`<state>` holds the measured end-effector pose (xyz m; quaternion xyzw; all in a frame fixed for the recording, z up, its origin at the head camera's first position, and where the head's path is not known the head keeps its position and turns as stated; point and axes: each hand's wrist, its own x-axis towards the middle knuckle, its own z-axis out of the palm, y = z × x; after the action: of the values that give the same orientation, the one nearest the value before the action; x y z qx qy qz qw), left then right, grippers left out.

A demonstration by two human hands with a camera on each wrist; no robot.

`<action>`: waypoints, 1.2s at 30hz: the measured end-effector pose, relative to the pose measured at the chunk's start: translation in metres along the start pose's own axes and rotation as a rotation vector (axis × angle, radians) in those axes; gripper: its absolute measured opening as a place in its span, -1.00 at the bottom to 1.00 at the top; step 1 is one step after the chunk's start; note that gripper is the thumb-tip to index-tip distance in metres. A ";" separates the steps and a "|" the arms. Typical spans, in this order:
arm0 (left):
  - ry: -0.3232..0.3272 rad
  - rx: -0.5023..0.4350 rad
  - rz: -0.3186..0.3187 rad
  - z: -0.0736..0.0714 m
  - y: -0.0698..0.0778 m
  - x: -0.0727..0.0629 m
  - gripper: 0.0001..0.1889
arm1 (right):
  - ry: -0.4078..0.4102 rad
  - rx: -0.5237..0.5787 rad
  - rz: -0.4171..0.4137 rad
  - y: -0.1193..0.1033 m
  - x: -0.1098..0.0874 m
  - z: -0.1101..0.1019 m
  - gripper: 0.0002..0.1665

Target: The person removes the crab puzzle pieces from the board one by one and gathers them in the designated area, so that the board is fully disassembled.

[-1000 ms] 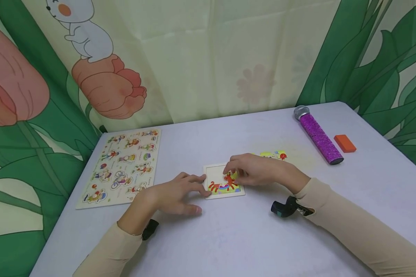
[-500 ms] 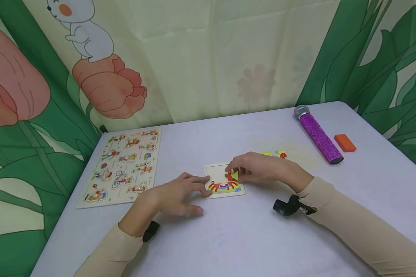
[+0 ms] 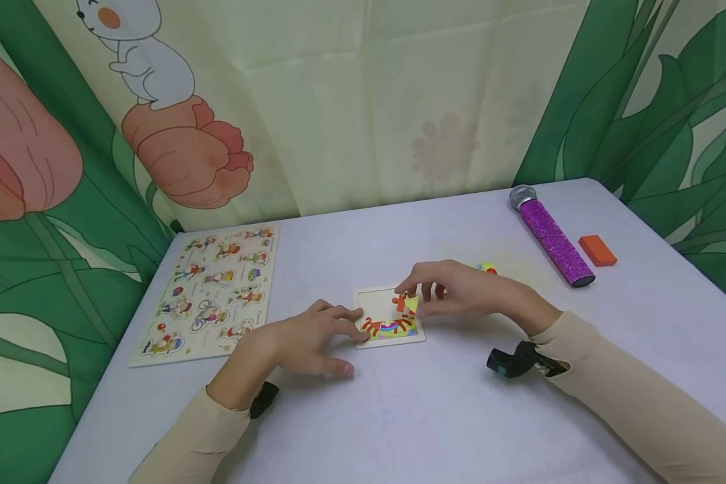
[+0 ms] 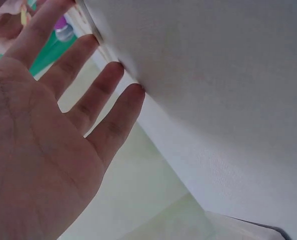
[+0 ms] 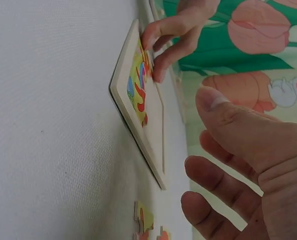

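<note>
Left hand (image 3: 308, 341) against puzzle frame (image 3: 376, 300) (right hand (image 3: 467, 290) near).

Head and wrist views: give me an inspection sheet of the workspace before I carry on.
Surface: pale table.
Job's things: small puzzle frame, lower pieces in it, upper left bare; loose pieces beyond its right side, mostly hidden in the head view.
Clutter: picture board on the left; purple microphone and orange block on the right.
Hands: left hand touches the frame's left edge; right hand pinches a puzzle piece at the frame's right part.
Cables: nothing seen.
Surroundings: cartoon-printed cloth behind the table.
</note>
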<state>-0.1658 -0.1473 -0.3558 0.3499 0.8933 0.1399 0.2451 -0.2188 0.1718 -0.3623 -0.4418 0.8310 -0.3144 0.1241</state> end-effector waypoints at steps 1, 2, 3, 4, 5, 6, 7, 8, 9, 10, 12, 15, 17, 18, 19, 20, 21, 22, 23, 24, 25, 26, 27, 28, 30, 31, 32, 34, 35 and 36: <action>-0.001 0.000 -0.001 0.000 0.000 0.000 -0.43 | 0.006 0.010 -0.006 0.001 -0.002 -0.001 -0.48; -0.001 0.000 -0.002 0.000 0.000 -0.001 -0.42 | 0.010 0.018 -0.009 0.001 -0.003 -0.002 -0.48; -0.002 -0.002 -0.003 0.000 0.000 -0.001 -0.42 | 0.014 0.023 -0.012 0.002 -0.005 -0.003 -0.49; -0.002 -0.006 -0.004 0.001 0.000 -0.001 -0.42 | 0.016 0.030 -0.011 0.002 -0.006 -0.004 -0.49; -0.004 -0.011 -0.007 0.001 0.000 -0.002 -0.41 | 0.018 0.037 -0.008 0.003 -0.008 -0.005 -0.49; -0.006 -0.015 -0.011 0.001 0.000 -0.002 -0.41 | 0.019 0.042 -0.004 0.003 -0.009 -0.005 -0.49; -0.008 -0.018 -0.015 0.001 0.000 -0.002 -0.41 | 0.023 0.043 -0.001 0.004 -0.011 -0.006 -0.48; -0.010 -0.022 -0.017 0.001 0.000 -0.003 -0.40 | 0.029 0.045 0.005 0.005 -0.013 -0.007 -0.49; -0.013 -0.027 -0.022 0.001 -0.001 -0.003 -0.40 | 0.034 0.045 0.009 0.007 -0.015 -0.007 -0.49; -0.018 -0.031 -0.025 0.001 0.000 -0.003 -0.40 | 0.040 0.044 0.016 0.007 -0.017 -0.007 -0.48; -0.027 -0.034 -0.031 0.001 -0.001 -0.003 -0.39 | 0.053 0.037 0.021 0.010 -0.021 -0.007 -0.48; -0.037 -0.032 -0.030 0.000 -0.001 -0.003 -0.39 | 0.072 0.014 0.033 0.013 -0.029 -0.007 -0.48; -0.038 -0.028 -0.026 -0.001 -0.002 -0.004 -0.39 | 0.085 0.001 0.036 0.015 -0.033 -0.009 -0.47; -0.036 -0.025 -0.022 -0.001 -0.002 -0.004 -0.39 | 0.090 -0.005 0.042 0.015 -0.035 -0.010 -0.47; -0.034 -0.023 -0.020 -0.001 -0.002 -0.004 -0.39 | 0.095 -0.008 0.046 0.015 -0.038 -0.011 -0.46; -0.033 -0.023 -0.019 -0.001 -0.002 -0.004 -0.39 | 0.099 -0.004 0.051 0.015 -0.040 -0.012 -0.44; -0.033 -0.025 -0.019 -0.001 -0.003 -0.004 -0.39 | 0.101 -0.002 0.058 0.015 -0.042 -0.014 -0.43; -0.032 -0.029 -0.020 0.000 -0.003 -0.004 -0.39 | 0.101 0.001 0.069 0.016 -0.044 -0.015 -0.42; -0.032 -0.028 -0.020 0.000 -0.002 -0.003 -0.39 | 0.098 0.003 0.079 0.016 -0.046 -0.017 -0.41; -0.031 -0.028 -0.019 0.000 -0.002 -0.003 -0.39 | 0.099 0.005 0.087 0.016 -0.048 -0.018 -0.40; -0.031 -0.030 -0.020 0.000 -0.002 -0.003 -0.39 | 0.099 0.009 0.095 0.017 -0.050 -0.019 -0.40; -0.031 -0.029 -0.020 0.000 -0.002 -0.002 -0.39 | 0.099 0.012 0.103 0.018 -0.053 -0.020 -0.41; -0.030 -0.028 -0.018 0.000 -0.002 -0.002 -0.38 | 0.098 0.011 0.111 0.019 -0.055 -0.021 -0.41; -0.028 -0.027 -0.017 0.000 -0.002 -0.002 -0.38 | 0.098 0.011 0.118 0.020 -0.057 -0.022 -0.41; -0.027 -0.027 -0.019 0.000 -0.001 -0.001 -0.38 | 0.101 0.007 0.132 0.022 -0.062 -0.024 -0.41; -0.027 -0.028 -0.022 0.000 -0.001 -0.001 -0.38 | 0.102 0.004 0.140 0.023 -0.064 -0.025 -0.41; -0.028 -0.027 -0.026 0.000 -0.001 -0.001 -0.37 | 0.103 0.000 0.149 0.023 -0.067 -0.026 -0.41; -0.031 -0.024 -0.031 0.000 -0.001 -0.001 -0.37 | 0.110 -0.006 0.165 0.025 -0.072 -0.028 -0.41; -0.033 -0.023 -0.034 0.000 0.000 -0.001 -0.37 | 0.115 -0.009 0.169 0.027 -0.074 -0.029 -0.42; -0.035 -0.021 -0.037 -0.001 0.000 -0.001 -0.36 | 0.121 -0.009 0.175 0.028 -0.077 -0.030 -0.43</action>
<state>-0.1656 -0.1484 -0.3549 0.3333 0.8937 0.1385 0.2666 -0.2070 0.2578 -0.3623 -0.3483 0.8737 -0.3250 0.0985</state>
